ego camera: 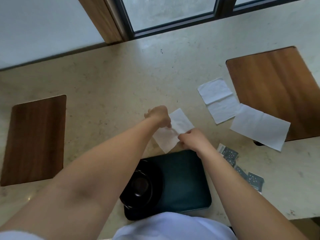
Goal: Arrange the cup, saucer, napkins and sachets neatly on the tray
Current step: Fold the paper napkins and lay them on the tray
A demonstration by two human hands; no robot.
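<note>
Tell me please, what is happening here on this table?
A person is folding a white napkin on the stone table, just beyond a dark tray. The left hand and the right hand both pinch it. A black cup on its saucer already sits at the tray's left end. Two more napkins lie unfolded to the right, and dark sachets lie loose beside the tray, not yet on it.

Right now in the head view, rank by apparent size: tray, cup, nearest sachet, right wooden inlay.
1. right wooden inlay
2. tray, nearer the camera, so true order unsure
3. cup
4. nearest sachet
</note>
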